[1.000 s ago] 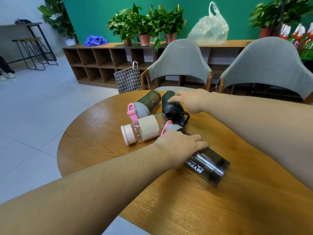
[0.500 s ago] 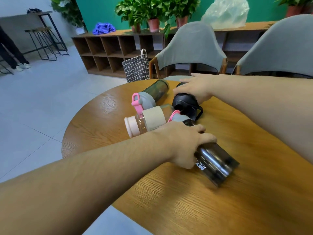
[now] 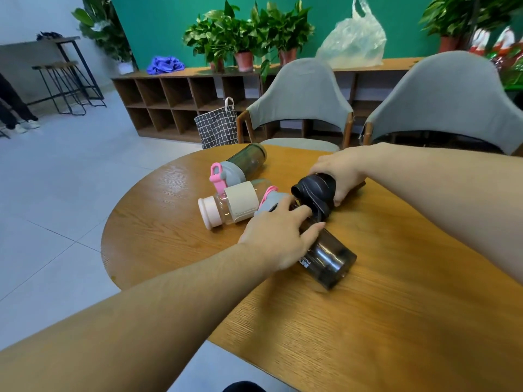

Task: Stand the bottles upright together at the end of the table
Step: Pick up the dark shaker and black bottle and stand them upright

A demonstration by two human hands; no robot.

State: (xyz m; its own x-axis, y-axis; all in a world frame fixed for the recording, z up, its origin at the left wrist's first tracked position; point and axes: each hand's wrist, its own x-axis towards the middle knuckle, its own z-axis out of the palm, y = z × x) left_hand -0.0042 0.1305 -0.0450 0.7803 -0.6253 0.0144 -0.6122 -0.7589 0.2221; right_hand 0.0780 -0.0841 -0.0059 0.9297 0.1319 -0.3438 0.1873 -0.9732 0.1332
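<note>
Round wooden worktop (image 3: 396, 306) before a green wall (image 3: 158, 24).
Both gripping: left hand (image 3: 280, 236) curled over smoky dark plastic bottle (image 3: 328, 258), right hand (image 3: 339, 171) round black matte bottle (image 3: 314, 190).

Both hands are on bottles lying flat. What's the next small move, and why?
Probably tip the black plastic bottle upright with the right hand, which grips it; all four bottles lie flat on the round wooden table, none standing.
</note>
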